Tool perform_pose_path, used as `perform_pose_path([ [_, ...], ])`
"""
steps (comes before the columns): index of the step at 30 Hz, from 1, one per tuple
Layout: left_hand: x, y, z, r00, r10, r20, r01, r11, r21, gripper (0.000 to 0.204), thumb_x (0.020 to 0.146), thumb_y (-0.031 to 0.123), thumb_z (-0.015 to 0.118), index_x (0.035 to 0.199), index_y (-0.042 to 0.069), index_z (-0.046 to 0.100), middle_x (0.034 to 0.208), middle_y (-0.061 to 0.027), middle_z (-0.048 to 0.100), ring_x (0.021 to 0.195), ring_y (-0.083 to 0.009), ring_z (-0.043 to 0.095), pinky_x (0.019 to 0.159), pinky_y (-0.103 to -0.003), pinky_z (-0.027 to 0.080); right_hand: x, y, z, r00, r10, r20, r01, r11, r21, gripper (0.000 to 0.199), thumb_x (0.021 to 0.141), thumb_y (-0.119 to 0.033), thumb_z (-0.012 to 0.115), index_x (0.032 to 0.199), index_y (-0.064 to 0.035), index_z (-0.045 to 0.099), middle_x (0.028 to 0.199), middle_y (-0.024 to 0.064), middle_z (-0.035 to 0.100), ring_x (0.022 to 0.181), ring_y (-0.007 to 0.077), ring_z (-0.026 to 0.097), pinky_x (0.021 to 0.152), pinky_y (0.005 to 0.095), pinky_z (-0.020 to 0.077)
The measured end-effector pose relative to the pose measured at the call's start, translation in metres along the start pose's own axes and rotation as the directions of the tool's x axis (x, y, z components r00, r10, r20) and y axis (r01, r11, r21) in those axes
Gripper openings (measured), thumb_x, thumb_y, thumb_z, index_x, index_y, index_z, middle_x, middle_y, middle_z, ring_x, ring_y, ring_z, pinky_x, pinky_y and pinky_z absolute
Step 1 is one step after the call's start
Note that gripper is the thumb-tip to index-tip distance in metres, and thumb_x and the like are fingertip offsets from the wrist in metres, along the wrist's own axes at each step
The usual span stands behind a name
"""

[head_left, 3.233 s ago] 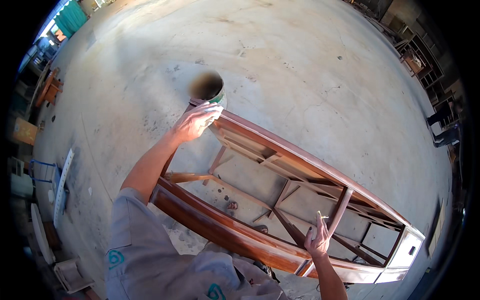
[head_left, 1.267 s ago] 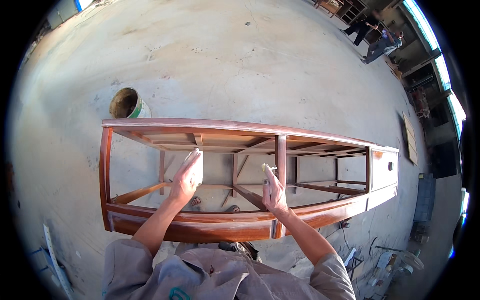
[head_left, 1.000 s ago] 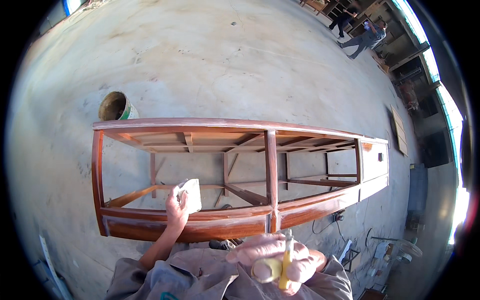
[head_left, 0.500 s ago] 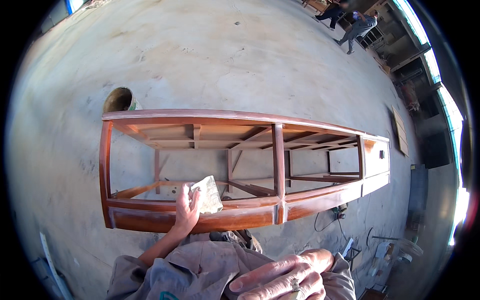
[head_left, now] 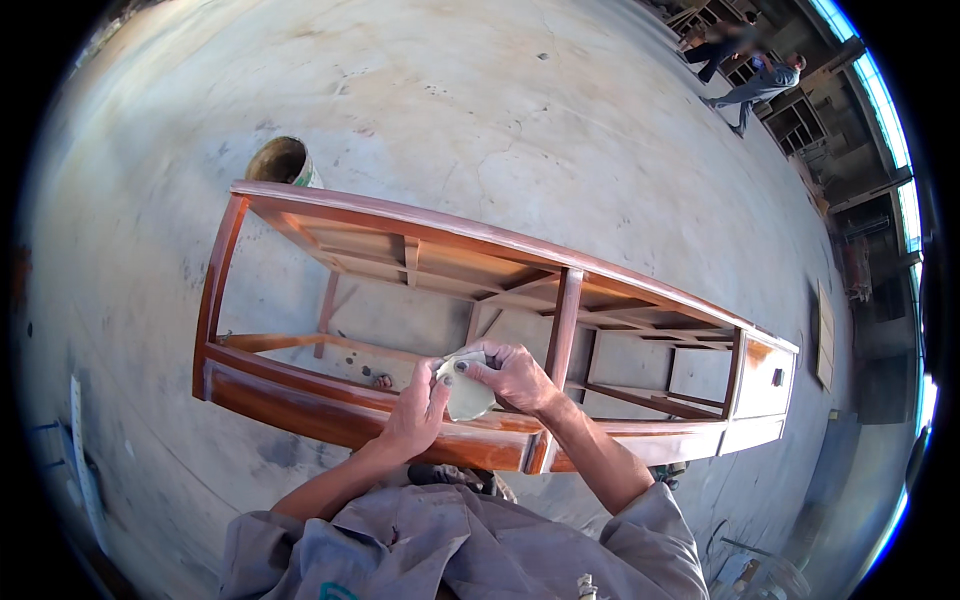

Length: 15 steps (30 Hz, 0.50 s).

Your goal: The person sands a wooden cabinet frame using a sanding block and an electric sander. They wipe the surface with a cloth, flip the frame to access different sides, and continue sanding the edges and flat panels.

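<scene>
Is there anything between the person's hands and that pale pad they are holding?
Nothing visible. The left hand and the right hand both touch the pale pad directly, pinching it between them just above the near rail of the reddish wooden frame. The fingers cover part of the pad.

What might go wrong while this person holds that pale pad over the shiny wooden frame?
The pad, pinched between the left hand and right hand, could slip and mark the glossy frame. Leaning over, the grey sleeve might brush the rail. The bucket beside the far corner could be knocked.
</scene>
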State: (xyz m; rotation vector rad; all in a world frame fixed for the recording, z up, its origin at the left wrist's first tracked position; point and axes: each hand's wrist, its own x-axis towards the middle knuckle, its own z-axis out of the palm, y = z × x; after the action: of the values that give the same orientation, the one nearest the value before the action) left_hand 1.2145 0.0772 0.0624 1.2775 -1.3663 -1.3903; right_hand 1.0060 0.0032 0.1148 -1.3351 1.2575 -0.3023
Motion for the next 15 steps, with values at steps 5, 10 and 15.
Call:
perform_pose_path([
  [5, 0.032, -0.036, -0.082, 0.932, 0.289, -0.217, -0.081, 0.752, 0.654, 0.027, 0.109, 0.016, 0.056, 0.129, -0.001, 0.058, 0.113, -0.0253, 0.07, 0.104, -0.0475, 0.064, 0.094, -0.052, 0.051, 0.043, -0.01, -0.106, 0.874, -0.397, -0.279, 0.274, 0.879, -0.391, 0.02, 0.102, -0.011, 0.06, 0.12, -0.0016, 0.06, 0.098, 0.0233, 0.073, 0.091, 0.04, 0.073, 0.085, 0.0478, 0.056],
  [10, 0.02, -0.1, -0.217, 0.849, 0.352, -0.394, 0.177, 0.514, 0.839, 0.024, 0.106, 0.015, 0.057, 0.124, 0.002, 0.066, 0.109, -0.0226, 0.072, 0.103, -0.0455, 0.065, 0.091, -0.053, 0.051, 0.09, 0.013, -0.198, 0.861, -0.473, -0.186, 0.255, 0.718, -0.648, 0.016, 0.097, -0.012, 0.064, 0.11, -0.0021, 0.064, 0.1, 0.0207, 0.07, 0.093, 0.0407, 0.069, 0.084, 0.0478, 0.0546],
  [15, 0.019, -0.093, -0.225, 0.849, 0.287, -0.443, 0.207, 0.591, 0.78, 0.02, 0.105, 0.012, 0.058, 0.118, 0.001, 0.068, 0.097, -0.0224, 0.072, 0.092, -0.0436, 0.069, 0.08, -0.052, 0.054, 0.106, 0.033, -0.206, 0.872, -0.479, -0.104, 0.289, 0.674, -0.68, 0.016, 0.095, -0.014, 0.072, 0.105, -0.0033, 0.068, 0.106, 0.017, 0.067, 0.097, 0.0388, 0.067, 0.085, 0.0461, 0.0539],
])
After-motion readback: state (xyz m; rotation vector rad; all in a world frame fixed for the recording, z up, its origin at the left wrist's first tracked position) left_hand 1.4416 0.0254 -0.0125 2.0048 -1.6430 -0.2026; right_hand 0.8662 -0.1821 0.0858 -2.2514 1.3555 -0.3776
